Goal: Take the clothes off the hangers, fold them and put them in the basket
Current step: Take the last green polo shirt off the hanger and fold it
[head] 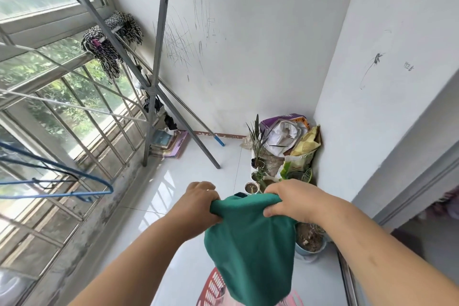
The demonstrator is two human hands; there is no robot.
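Note:
A green garment (250, 251) hangs in front of me, bunched along its top edge. My left hand (198, 204) grips its left top corner and my right hand (290, 201) grips the right top corner, fingers curled over the cloth. Below the garment, a pink slatted basket (213, 285) shows at the bottom edge, mostly hidden by the cloth. Two bare blue hangers (74, 181) hang at the left, off a grey metal drying rack (159, 45).
A barred window fills the left side. Potted plants (258, 176) and bags (293, 139) crowd the far right corner, with a larger pot (310, 243) just behind the garment. A mop (109, 40) leans on the rack. White tiled floor lies between.

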